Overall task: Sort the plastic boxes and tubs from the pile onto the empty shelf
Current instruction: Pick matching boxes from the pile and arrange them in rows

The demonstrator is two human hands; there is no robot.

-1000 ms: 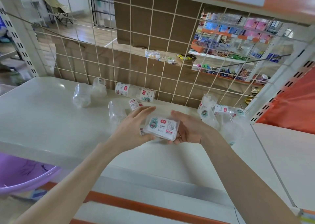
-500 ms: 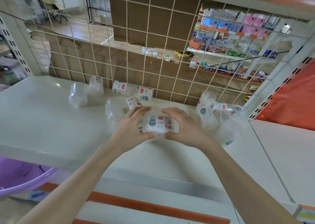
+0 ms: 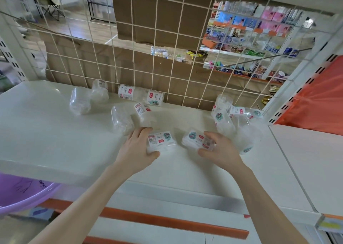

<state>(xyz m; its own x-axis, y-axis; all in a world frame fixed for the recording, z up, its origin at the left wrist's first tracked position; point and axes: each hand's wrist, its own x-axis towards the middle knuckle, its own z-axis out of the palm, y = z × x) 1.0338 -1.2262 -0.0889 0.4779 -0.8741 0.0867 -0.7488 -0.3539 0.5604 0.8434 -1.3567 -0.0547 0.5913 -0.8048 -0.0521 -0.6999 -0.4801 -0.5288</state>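
On shelf: left hand grips QR-labelled box, right hand grips second box; print illegible.

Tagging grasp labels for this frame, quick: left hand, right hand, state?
Left hand: closed, gripping the left labelled box on the shelf.
Right hand: closed, gripping the right labelled box.

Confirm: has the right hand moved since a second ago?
Yes. The right hand has carried the right box rightward, toward the tub pile, away from the left hand and left box.
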